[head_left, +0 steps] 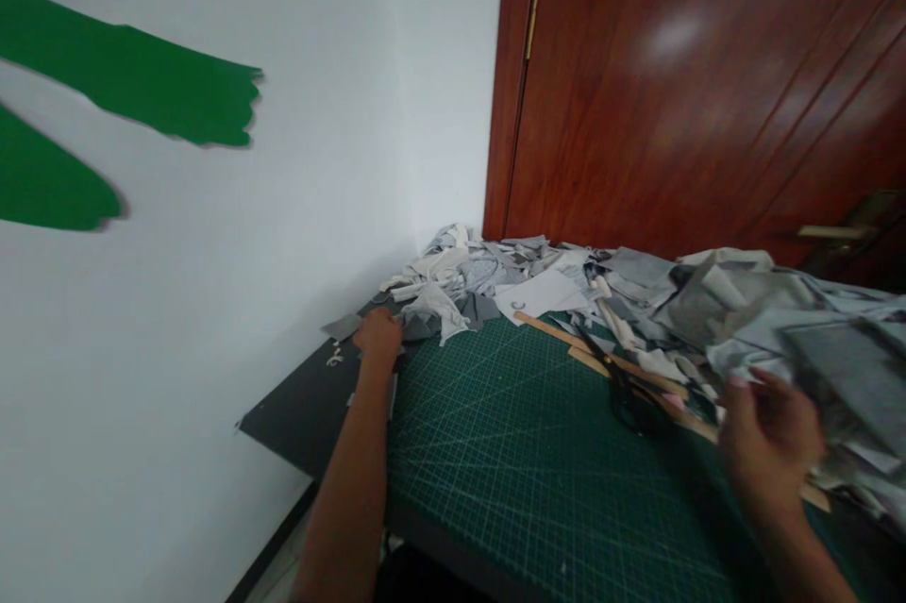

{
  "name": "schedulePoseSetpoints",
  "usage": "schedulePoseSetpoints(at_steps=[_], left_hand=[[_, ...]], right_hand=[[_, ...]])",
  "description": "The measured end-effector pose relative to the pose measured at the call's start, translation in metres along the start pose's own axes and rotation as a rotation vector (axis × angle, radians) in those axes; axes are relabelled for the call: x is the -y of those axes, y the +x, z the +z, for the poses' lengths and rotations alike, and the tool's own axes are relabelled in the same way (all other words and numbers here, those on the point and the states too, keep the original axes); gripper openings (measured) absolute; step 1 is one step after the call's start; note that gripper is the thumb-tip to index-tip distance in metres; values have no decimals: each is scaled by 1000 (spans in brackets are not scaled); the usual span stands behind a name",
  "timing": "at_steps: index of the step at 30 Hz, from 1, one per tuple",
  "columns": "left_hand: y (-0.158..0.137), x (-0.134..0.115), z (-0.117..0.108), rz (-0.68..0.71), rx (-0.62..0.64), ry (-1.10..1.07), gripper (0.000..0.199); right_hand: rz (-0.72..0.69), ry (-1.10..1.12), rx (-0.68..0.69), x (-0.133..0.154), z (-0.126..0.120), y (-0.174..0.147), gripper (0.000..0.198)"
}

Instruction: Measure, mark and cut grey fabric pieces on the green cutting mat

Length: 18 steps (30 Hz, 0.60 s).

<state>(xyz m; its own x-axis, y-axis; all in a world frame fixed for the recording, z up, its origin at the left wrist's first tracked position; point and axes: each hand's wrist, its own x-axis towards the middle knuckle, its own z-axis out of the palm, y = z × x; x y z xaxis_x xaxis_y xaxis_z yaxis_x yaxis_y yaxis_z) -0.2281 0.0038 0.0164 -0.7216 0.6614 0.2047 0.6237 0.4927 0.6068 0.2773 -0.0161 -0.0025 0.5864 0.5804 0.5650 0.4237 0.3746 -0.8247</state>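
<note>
My left hand rests at the far left of the table, over a dark board, its fingers curled down and closed. A grey fabric scrap lies right beside it, and whatever is under the fingertips is hidden. My right hand is slightly blurred, hovering at the near edge of the heap of grey and white fabric scraps. Its fingers are loosely bent, with a gap to the thumb. Black-handled scissors lie to its left, across wooden strips.
A green cutting mat with a white grid covers the table. White paper with a mark lies among the scraps. Behind stand a white wall with green shapes and a reddish-brown wooden door.
</note>
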Motion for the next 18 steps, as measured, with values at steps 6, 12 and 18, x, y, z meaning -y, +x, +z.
schedulePoseSetpoints(at_steps=[6, 12, 18], left_hand=[[0, -23, -22, 132, -90, -411, 13], [-55, -84, 14, 262, 423, -1166, 30], [-155, -116, 72, -161, 1265, -1493, 38]], right_hand=[[169, 166, 407, 9, 42, -39, 51], [342, 494, 806, 20, 49, -66, 45], [493, 562, 979, 29, 66, -91, 66]])
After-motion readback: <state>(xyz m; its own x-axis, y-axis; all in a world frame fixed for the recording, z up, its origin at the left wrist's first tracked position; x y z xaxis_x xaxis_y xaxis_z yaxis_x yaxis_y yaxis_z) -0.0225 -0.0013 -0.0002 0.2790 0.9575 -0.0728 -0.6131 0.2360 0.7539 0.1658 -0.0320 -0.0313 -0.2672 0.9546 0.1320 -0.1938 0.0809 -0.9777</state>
